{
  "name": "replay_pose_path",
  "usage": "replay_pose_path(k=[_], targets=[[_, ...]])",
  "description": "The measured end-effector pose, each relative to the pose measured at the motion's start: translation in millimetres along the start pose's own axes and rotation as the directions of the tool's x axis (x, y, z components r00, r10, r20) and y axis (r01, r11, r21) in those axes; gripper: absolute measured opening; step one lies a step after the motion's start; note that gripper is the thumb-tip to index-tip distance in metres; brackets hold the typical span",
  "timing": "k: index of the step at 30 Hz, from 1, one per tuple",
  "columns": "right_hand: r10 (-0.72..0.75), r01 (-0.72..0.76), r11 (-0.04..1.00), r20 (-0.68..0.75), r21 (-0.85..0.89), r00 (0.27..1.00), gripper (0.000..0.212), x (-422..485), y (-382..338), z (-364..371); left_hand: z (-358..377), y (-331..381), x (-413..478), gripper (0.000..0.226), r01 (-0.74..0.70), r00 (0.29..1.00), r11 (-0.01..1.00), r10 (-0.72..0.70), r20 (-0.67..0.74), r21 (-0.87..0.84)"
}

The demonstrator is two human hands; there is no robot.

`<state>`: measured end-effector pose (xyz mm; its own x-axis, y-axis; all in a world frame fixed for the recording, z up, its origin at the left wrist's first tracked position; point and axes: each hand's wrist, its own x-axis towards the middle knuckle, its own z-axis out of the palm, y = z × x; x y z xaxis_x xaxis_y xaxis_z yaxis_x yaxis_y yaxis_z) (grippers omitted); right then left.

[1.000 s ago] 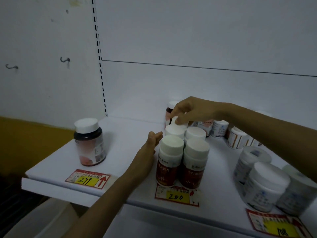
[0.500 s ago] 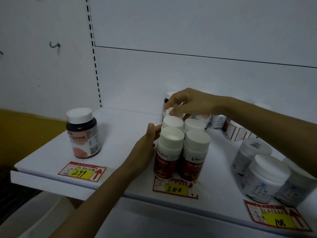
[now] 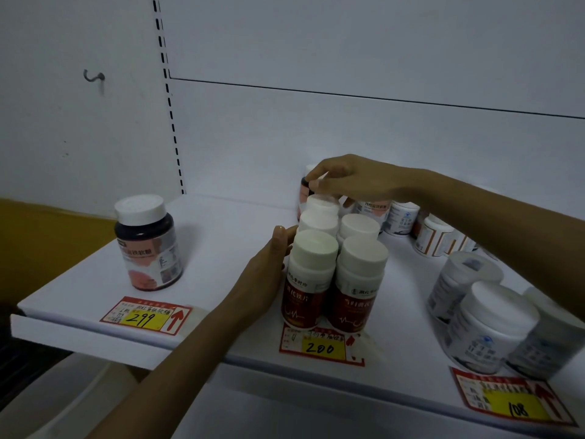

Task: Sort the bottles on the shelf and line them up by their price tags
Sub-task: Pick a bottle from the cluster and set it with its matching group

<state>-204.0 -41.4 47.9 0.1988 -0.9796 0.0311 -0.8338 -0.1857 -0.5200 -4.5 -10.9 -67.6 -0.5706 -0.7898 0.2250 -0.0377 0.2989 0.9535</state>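
White shelving fills the view. On the flat white shelf [image 3: 221, 248], a cluster of red-labelled plastic bottles with white caps [image 3: 308, 280] is stood in two columns directly behind the red-and-yellow price tag marked 200 [image 3: 321, 346]. The left hand [image 3: 262, 280] is laid flat against the cluster's left side, fingers straight and released, bracing the front bottles. The right hand [image 3: 348, 182] is curled over the rearmost white-capped bottle [image 3: 319, 205] of the left column, whose cap is grasped by the fingers; its label is hidden.

The step in hand is judged to be the seating of that bottle into its row. Next, its release and a reach to the mixed bottles at the back [image 3: 402, 217] would be called for.

At the left, a dark round bottle with a white cap [image 3: 147, 245] is stood behind a tag marked 299 [image 3: 145, 316]. At the right, squat white tubs [image 3: 487, 324] are grouped behind a tag marked 108 [image 3: 512, 403].
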Motion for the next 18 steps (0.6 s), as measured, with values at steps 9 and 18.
replay_pose_path(k=[9, 18], targets=[[0.004, -0.076, 0.913, -0.178, -0.4, 0.984, 0.046, 49, -1, -25, -5, -4, 6, 0.08, 0.074, 0.991, 0.997, -0.073, -0.11, 0.008], [0.059, -0.134, 0.863, -0.167, -0.487, 0.984, 0.053, 82, 26, -3, -6, -11, 9, 0.079, 0.053, 0.983, 0.998, -0.06, -0.172, -0.043]])
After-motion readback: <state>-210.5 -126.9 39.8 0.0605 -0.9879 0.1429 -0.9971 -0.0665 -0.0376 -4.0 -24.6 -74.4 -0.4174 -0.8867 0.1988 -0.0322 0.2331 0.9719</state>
